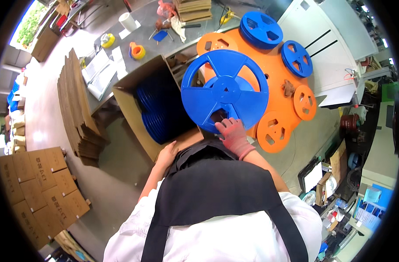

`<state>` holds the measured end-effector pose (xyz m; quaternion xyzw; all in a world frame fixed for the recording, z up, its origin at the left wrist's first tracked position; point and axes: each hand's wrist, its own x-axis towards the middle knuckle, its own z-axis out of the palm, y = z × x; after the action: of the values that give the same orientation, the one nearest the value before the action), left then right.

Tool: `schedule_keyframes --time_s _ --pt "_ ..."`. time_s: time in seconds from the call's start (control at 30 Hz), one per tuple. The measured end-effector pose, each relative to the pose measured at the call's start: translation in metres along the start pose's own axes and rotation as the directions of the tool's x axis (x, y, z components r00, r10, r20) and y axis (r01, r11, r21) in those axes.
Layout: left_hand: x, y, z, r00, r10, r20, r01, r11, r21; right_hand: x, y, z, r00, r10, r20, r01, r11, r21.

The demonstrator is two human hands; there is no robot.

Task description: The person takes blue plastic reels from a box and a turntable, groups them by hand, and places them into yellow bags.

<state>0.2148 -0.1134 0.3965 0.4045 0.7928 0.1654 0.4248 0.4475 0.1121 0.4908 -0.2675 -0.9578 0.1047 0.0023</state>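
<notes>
Blue reel (226, 90), face toward camera

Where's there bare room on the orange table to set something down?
The orange table is bare between the large blue reel, the brown lump and the nearest orange reel. Another patch lies between the large blue reel and the right-hand blue stack. The far edge is crowded by the far blue stack and far orange reel.

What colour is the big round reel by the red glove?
The big round reel is blue, best seen in head view.
</notes>
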Motion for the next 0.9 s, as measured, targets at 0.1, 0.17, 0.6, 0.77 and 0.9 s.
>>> schedule_keyframes --time_s 0.1,0.17,0.6,0.77,0.9 --pt "0.005 -0.001 -0.018 1.000 0.012 -0.006 -0.012 1.000 0.000 0.005 -0.013 -0.012 1.000 0.001 -0.013 -0.001 0.999 -0.033" --pt "0.010 -0.013 -0.024 0.999 0.036 -0.008 -0.036 0.999 0.001 0.008 -0.020 -0.019 1.000 -0.004 -0.028 0.002 0.997 -0.077" --pt "0.030 -0.044 -0.057 0.991 0.111 -0.075 -0.116 0.992 -0.059 0.018 -0.027 -0.089 0.649 0.736 0.191 0.253 -0.446 0.859" --pt "0.044 -0.050 -0.076 0.966 0.023 -0.258 -0.099 0.954 -0.283 0.001 -0.024 -0.054 0.718 0.657 0.229 0.348 -0.624 0.700" --pt "0.055 -0.045 -0.114 0.890 -0.109 -0.442 -0.123 0.877 -0.465 -0.004 -0.035 -0.046 0.738 0.631 0.239 0.312 -0.633 0.708"
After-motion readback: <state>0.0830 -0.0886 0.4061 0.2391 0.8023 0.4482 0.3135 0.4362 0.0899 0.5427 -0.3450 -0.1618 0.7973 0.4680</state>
